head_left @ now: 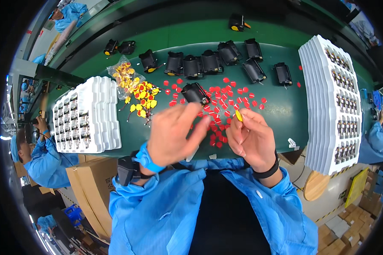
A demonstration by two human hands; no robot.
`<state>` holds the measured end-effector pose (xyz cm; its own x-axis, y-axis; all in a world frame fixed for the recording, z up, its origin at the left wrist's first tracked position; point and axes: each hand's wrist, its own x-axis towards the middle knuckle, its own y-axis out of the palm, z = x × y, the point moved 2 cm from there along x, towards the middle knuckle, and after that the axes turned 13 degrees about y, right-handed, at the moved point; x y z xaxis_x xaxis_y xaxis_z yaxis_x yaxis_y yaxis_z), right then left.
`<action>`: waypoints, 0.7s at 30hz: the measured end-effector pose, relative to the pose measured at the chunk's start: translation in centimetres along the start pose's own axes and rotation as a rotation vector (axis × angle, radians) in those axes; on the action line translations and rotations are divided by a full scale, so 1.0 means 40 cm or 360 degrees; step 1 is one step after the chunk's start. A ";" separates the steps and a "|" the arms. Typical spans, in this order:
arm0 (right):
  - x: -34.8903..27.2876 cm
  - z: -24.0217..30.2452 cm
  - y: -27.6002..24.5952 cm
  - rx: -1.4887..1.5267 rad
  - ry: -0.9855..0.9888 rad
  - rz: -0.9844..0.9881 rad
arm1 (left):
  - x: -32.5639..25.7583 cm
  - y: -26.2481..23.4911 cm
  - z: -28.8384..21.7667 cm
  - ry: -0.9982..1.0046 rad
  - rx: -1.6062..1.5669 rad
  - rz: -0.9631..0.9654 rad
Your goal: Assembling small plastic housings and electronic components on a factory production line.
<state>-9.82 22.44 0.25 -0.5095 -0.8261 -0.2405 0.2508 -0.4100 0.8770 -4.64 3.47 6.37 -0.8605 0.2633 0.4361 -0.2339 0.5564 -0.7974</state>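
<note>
My right hand [256, 138] pinches a small yellow disc-shaped part [238, 115] on edge between thumb and fingertips. To its left, my left hand [174, 132] hovers over the green mat, thumb and forefinger apart, with nothing visible in it; its other fingers are partly hidden. Just beyond its fingertips lies a black plastic housing [195, 93], tilted on the mat. Loose red discs [219, 102] are scattered around and between both hands. At the left, a pile of yellow parts with red faces and thin wires [144, 97] spills beside a clear plastic bag [124, 72].
More black housings [192, 66] stand in a row along the far side. Stacked white trays of small metal parts rise at the left [104, 114] and right [323, 106]. A cardboard box [89, 193] stands below the bench, left. Other people in blue work nearby.
</note>
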 end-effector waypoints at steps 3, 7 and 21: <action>-0.008 -0.013 0.002 0.0007 0.0060 0.0021 | -0.009 0.040 -0.038 -0.0232 -0.0744 0.0067; -0.017 -0.038 -0.004 -0.0189 0.0007 -0.0085 | -0.041 0.115 -0.043 -0.0319 -0.1244 -0.0088; -0.084 -0.097 -0.038 0.0351 0.0324 0.0067 | -0.159 0.124 -0.038 -0.0099 -0.0983 -0.0284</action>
<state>-5.32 24.33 -1.89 -0.3213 -0.9104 -0.2608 0.0723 -0.2982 0.9518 0.35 5.75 0.30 -0.8614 0.0890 0.5002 -0.0882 0.9434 -0.3198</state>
